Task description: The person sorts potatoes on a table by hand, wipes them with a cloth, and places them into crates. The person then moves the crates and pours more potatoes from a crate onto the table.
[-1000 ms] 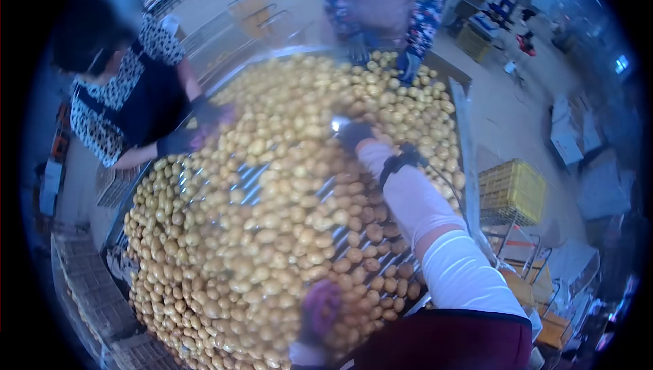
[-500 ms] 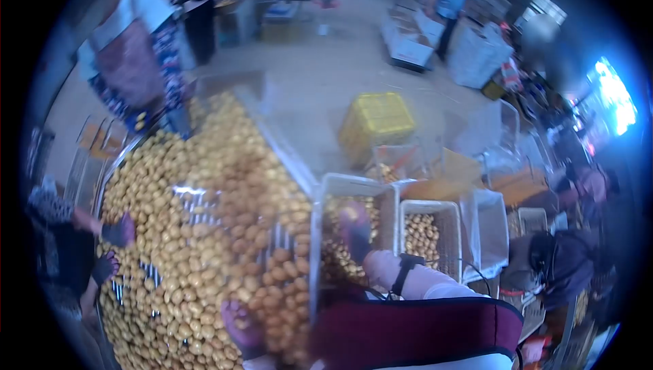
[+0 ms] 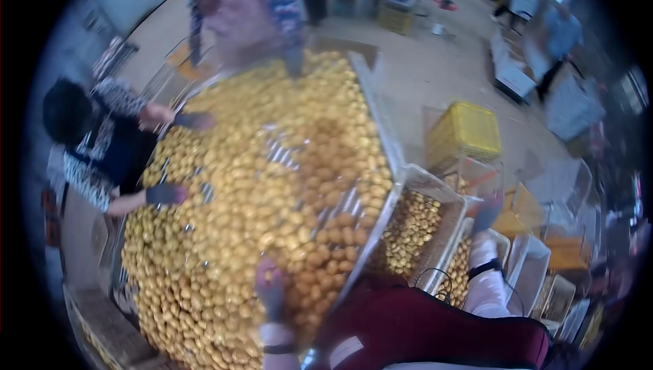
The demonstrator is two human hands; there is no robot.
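Observation:
A wide metal sorting table (image 3: 374, 113) bears a thick layer of small round yellow-brown fruit (image 3: 231, 234), whose exact kind I cannot make out. Over its near right part is my left hand (image 3: 271, 288), in a dark glove with pink fingertips. Its fingers curl, with yellow-brown fruit showing between them. My right hand (image 3: 487, 211), gloved too, is stretched out to the right above the bins; motion smears its fingers. Below and left of it stand a crate (image 3: 435, 190) partly filled with fruit and a narrower bin (image 3: 469, 228) that also holds fruit.
Across the table a co-worker (image 3: 102, 145) reaches both gloved hands onto the fruit. Another person (image 3: 235, 16) stands at the far end. A yellow crate (image 3: 469, 128) is on the floor beyond the bins. More bins (image 3: 530, 261) stand at the right.
The view has swung, so the table sits further right. My right hand has moved right, from the nearest crate to over the bins beyond. The co-worker's hands have shifted on the fruit.

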